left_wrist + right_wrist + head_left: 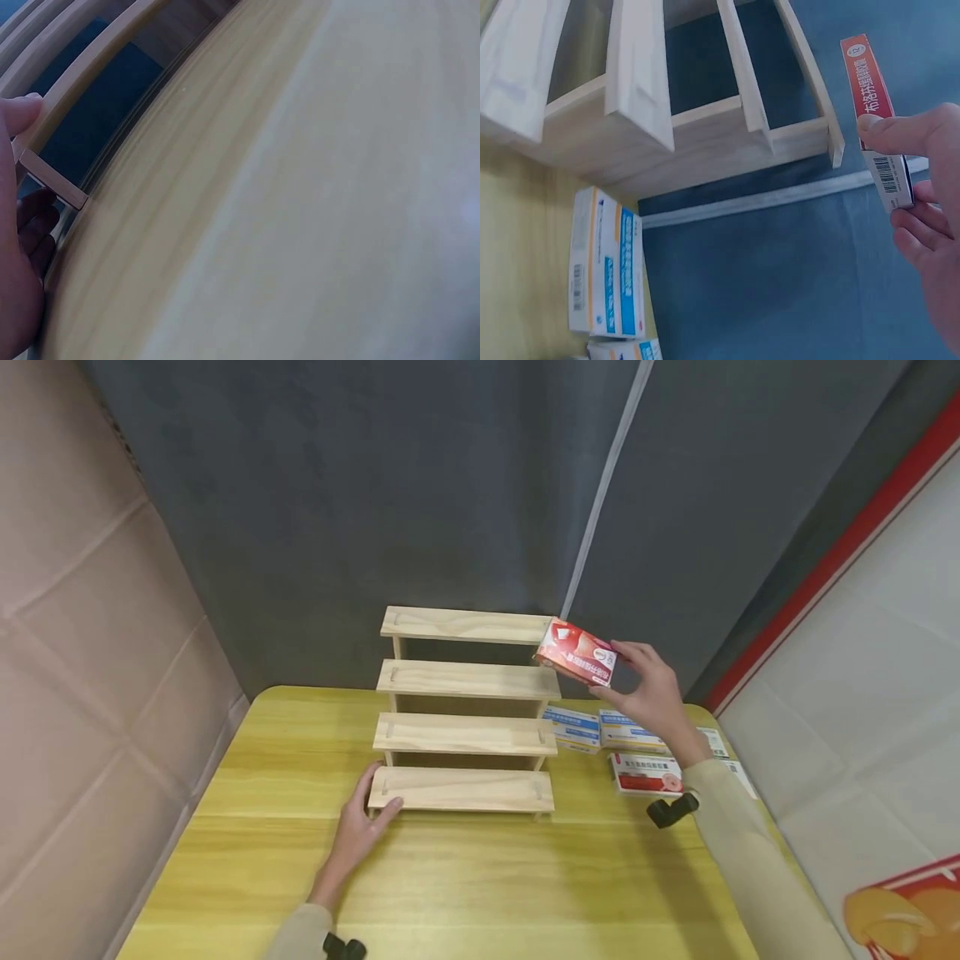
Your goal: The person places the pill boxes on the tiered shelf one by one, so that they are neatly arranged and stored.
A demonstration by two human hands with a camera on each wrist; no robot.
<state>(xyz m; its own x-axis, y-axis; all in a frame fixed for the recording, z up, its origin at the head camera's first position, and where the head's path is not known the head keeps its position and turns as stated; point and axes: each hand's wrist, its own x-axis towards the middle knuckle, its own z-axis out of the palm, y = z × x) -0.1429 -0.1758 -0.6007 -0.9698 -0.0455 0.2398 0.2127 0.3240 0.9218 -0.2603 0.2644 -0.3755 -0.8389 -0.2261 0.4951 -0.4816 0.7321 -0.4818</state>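
Observation:
A red medicine box (576, 652) is pinched at one end by my right hand (648, 693), up at the right end of the top step of a wooden stepped rack (461, 789). In the right wrist view the thumb lies along the red face of the medicine box (868, 86), with fingers below its white barcode end. My left hand (358, 831) holds the left end of the rack's lowest step. Seen from the left wrist, the thumb of the left hand (19, 247) rests on the step's edge and its curled fingers are beside the rack's leg (56, 180).
Right of the rack lie blue-and-white boxes (573, 727) and a red-and-white box (647, 774); more boxes sit partly behind the right forearm. A dark curtain (375, 510) hangs behind the yellow wooden table (285, 802). Pale padded walls (97, 635) flank both sides.

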